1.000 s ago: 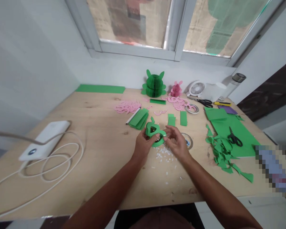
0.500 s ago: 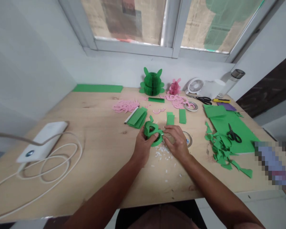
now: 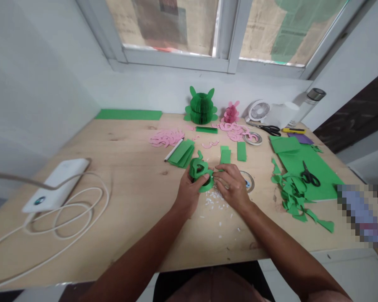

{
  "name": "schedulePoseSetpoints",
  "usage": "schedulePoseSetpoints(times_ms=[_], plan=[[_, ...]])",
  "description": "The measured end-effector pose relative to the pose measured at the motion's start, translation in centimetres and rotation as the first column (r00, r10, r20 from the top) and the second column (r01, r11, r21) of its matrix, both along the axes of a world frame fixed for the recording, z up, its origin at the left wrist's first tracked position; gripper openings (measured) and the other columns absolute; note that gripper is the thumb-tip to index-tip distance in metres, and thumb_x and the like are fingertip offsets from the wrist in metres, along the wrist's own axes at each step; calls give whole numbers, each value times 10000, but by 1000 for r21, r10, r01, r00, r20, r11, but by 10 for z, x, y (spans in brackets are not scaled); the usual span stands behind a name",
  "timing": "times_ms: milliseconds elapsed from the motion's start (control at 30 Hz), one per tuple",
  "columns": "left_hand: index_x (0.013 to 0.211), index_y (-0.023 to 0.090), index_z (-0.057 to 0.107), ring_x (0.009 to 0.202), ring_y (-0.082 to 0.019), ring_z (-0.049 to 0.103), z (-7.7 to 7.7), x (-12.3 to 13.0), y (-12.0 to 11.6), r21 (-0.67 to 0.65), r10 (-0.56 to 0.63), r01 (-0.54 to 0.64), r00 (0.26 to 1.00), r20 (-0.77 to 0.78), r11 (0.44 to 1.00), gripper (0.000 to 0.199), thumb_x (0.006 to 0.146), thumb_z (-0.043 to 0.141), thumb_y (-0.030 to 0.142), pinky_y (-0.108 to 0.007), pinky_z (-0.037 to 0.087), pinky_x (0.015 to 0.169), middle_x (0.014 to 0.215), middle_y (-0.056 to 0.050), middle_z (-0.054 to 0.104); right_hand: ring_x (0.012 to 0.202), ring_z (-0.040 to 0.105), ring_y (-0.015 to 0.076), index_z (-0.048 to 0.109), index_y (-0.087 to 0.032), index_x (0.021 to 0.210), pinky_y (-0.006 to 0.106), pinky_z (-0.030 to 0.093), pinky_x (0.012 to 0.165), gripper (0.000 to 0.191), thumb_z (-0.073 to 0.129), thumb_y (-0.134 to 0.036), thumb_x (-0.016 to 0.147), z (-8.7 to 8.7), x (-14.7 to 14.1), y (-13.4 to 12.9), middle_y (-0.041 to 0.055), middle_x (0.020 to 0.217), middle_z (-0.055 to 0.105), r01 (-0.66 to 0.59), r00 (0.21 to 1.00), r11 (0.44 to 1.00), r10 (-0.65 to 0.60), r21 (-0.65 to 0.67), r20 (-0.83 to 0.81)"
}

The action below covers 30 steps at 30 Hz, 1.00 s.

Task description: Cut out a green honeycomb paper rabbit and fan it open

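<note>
My left hand (image 3: 189, 190) grips a curved green paper cutout (image 3: 198, 167) with a looped shape, its thumb pressed on top. At the right edge of that cutout is my right hand (image 3: 231, 184), fingertips pinched together; whatever lies between them is too small to make out. Small white paper scraps (image 3: 214, 201) are scattered below the hands. A roll of tape (image 3: 250, 183) lies flat behind my right hand, partly covered by it. Folded green paper pieces (image 3: 182, 153) and a white pen (image 3: 174, 150) rest just beyond my left hand.
Green (image 3: 202, 108) and pink (image 3: 231, 112) paper figures stand at the back. Pink cutouts (image 3: 166, 137) lie mid-table. To the right are black scissors (image 3: 310, 176) on a green sheet (image 3: 324, 184), with green offcuts (image 3: 291, 195). A white power bank (image 3: 56, 184) and cable lie left.
The fingers of my right hand have drawn closer together at the cutout's edge, and the small white bit seen there before is no longer visible. The camera view has shifted slightly.
</note>
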<state>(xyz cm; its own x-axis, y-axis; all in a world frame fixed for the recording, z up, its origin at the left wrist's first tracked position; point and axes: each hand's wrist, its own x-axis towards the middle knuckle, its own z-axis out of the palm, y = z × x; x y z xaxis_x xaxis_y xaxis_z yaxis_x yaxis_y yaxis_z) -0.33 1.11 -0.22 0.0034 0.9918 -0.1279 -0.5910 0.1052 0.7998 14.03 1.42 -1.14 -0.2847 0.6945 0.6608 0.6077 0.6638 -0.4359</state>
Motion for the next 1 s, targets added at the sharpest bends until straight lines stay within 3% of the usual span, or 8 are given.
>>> schedulePoseSetpoints(times_ms=[267,567,733,1000], plan=[[995,201,590,842,-159,640,6,-7,-1,-48,-141,145,986,86,988,403,626,740,147,-259,477,736,899,-31,700,1024,546,241,628,-248,934,449,462,879,133,552,-185,846,4,1,1,89,1082,615,-92,995,995,94,-48,38],[1159,215,546,891,-169,648,4,-16,2,-28,-332,353,901,280,935,435,736,614,140,-253,501,716,1006,-76,688,1040,540,237,639,-233,911,450,447,885,113,554,-200,844,9,-3,-3,94,1093,590,-108,994,992,106,-57,-34],[1155,210,550,854,-161,641,4,-16,2,-23,-343,373,875,340,928,409,754,609,163,-251,505,682,1020,-75,677,1084,511,246,633,-232,928,466,422,918,113,583,-217,827,11,-4,-5,95,1145,568,-133,989,987,125,-89,-83],[1135,213,550,1016,-223,612,8,-18,-1,-22,-350,373,888,299,927,395,752,640,240,-274,506,707,1047,-75,667,1146,466,264,624,-231,942,486,371,977,164,642,-292,791,15,-3,-8,96,1216,530,-188,980,975,179,-115,-88]])
